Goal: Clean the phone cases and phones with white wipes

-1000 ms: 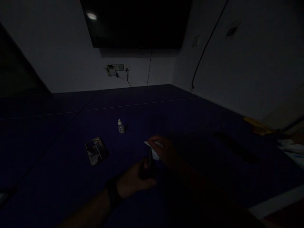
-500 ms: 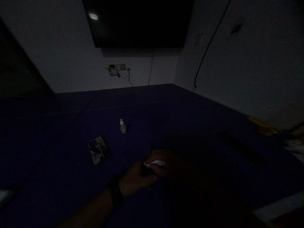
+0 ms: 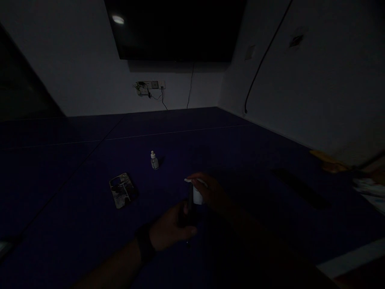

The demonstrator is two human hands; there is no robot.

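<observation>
Low in the middle, my left hand [image 3: 170, 228], with a dark band at the wrist, is wrapped round a dark flat slab [image 3: 190, 196] that looks like a phone seen nearly edge-on. Its face is lost in the dark. My right hand [image 3: 209, 188] pinches a white cloth [image 3: 197, 196] against the slab's upper right side, one corner of the cloth reaching over its top edge. A small white-capped bottle [image 3: 154, 162] stands upright beyond my left hand. Left of it lies a patterned phone case [image 3: 122, 190].
The dark blue table [image 3: 180, 150] runs to the wall, under a large black screen [image 3: 180, 32]. A long dark flat object [image 3: 299, 188] lies at the right. Yellow packaging [image 3: 329, 161] and pale papers [image 3: 368, 186] sit at the far right edge.
My right hand has moved up and away along the slab with the white cloth, and more of the cloth shows below my fingers. My left hand keeps its hold nearly in place.
</observation>
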